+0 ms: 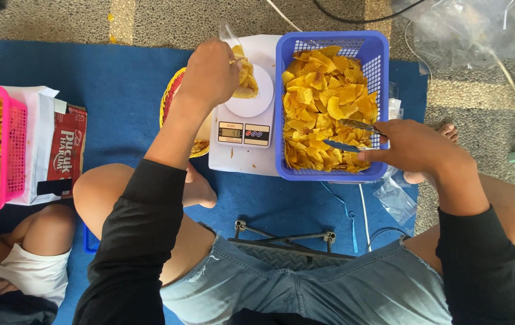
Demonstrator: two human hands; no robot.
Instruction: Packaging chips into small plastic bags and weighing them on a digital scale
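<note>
My left hand grips the top of a clear plastic bag partly filled with yellow chips, resting on the round pan of a white digital kitchen scale. My right hand holds metal tongs whose tips point left over a blue plastic basket full of yellow chips. The basket stands right beside the scale on a blue mat.
A pink basket of chips and a white and red carton lie at the left, near another person's knee. A round woven tray sits behind my left arm. Clear bags, cables and a metal frame surround me.
</note>
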